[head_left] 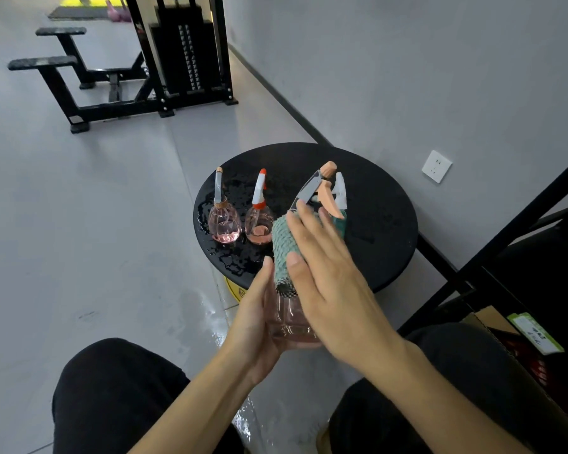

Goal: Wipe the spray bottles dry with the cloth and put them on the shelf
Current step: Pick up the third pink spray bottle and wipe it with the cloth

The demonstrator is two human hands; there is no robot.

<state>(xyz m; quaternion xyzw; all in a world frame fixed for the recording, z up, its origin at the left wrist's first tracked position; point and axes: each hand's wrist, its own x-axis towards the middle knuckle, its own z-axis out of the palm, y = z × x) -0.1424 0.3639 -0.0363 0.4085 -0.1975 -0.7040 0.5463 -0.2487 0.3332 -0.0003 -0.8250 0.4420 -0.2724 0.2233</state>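
Note:
I hold a clear pink spray bottle [291, 317] tilted above my lap, its grey and orange trigger head [322, 188] pointing away from me. My left hand [256, 319] cups the bottle's base from the left. My right hand [328, 276] lies over a green and white cloth [281, 247] and presses it against the bottle's side, fingers fairly straight. Two more pink bottles stand on the wet round black table [374, 204]: one with a grey nozzle [223, 221], one with a white and red nozzle [259, 222]. A white spray head [340, 190] shows behind the held bottle.
A black metal shelf frame [505, 244] stands at the right, with a cardboard box [492, 322] on its low level. Water lies on the grey floor [207, 319] by the table. A black gym machine [164, 60] stands far back. A wall socket [436, 166] is at the right.

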